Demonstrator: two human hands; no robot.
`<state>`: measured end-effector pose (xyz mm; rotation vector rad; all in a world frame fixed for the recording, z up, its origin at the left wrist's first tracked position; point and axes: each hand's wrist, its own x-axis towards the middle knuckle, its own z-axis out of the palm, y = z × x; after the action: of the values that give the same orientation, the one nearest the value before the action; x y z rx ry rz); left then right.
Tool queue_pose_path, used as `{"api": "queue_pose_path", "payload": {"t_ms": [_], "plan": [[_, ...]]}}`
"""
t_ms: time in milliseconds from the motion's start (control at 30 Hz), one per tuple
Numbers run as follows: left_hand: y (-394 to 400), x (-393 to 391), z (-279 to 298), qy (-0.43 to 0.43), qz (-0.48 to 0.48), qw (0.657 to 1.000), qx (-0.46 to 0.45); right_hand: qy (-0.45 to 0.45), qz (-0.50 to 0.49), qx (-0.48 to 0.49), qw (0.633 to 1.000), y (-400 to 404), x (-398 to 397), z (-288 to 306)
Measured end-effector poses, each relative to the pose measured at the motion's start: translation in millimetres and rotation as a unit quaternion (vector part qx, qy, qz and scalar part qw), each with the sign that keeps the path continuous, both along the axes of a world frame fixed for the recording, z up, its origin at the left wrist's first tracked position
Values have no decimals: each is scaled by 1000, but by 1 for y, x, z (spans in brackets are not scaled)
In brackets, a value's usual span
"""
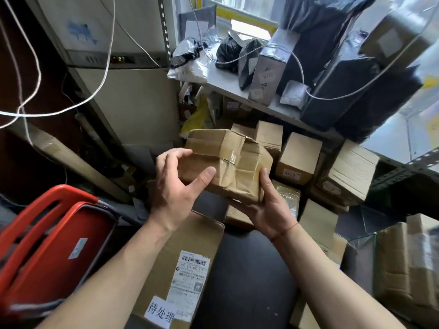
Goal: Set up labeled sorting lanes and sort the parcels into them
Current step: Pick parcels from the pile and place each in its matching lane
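Taped cardboard parcel (228,162) held mid-air in front of the shelf, left hand (175,184) gripping its left end, right hand (268,205) cupping beneath, labelled box (187,264) directly below, grey shelf (221,81) stacked with black bags (351,74), cartons underneath, red cart (47,245) at left, white cables (35,67) hanging.

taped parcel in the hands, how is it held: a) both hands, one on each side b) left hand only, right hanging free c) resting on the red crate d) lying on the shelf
a: the taped parcel is up in the air, with the left hand gripping its left side and the right hand cupping its lower right edge.
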<state>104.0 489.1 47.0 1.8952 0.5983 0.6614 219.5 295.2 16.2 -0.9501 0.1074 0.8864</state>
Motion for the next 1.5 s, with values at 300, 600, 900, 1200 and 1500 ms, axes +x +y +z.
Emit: {"api": "queue_pose_path", "payload": {"t_ms": [300,600,900,1200,1500], "plan": [[7,19,31,165,-196,778,-574,-207,6,-16,978,-67,21,19],[-31,34,13,154,-195,816,-522,-280,62,-126,949,-127,11,17],[-96,40,-16,-39,-152,783,-603,1,-62,-73,995,-98,-33,19],[-142,28,-5,29,-205,822,-531,-91,-135,-48,985,-96,-20,30],[-54,37,29,119,-300,857,-402,-173,-25,-149,973,-163,25,58]]}}
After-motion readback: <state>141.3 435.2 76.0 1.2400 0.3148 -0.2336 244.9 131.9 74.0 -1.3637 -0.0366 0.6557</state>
